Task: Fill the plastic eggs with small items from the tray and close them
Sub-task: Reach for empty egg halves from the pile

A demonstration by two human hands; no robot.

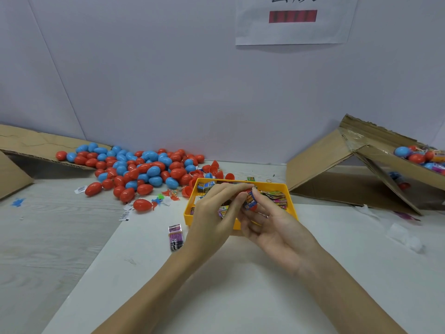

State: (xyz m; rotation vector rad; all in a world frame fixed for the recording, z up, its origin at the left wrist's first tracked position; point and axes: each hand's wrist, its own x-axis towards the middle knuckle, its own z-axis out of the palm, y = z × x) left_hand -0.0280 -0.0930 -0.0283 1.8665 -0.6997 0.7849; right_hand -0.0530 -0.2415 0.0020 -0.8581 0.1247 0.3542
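Observation:
Over the yellow tray (240,183) my two hands meet. My right hand (272,225) holds a red egg half (252,207) with a small blue packet (249,200) sticking out of it. My left hand (216,208) pinches the top of that packet with thumb and fingers. The tray holds several small coloured packets (277,197). A big heap of red and blue eggs (144,167) lies on the table at the back left. Loose red egg halves (218,171) lie just behind the tray.
A purple packet (175,237) lies left of my left wrist. One red egg (142,204) and small toys (160,198) sit left of the tray. A cardboard box (385,165) with eggs stands at the right, a cardboard flap (36,145) at the far left.

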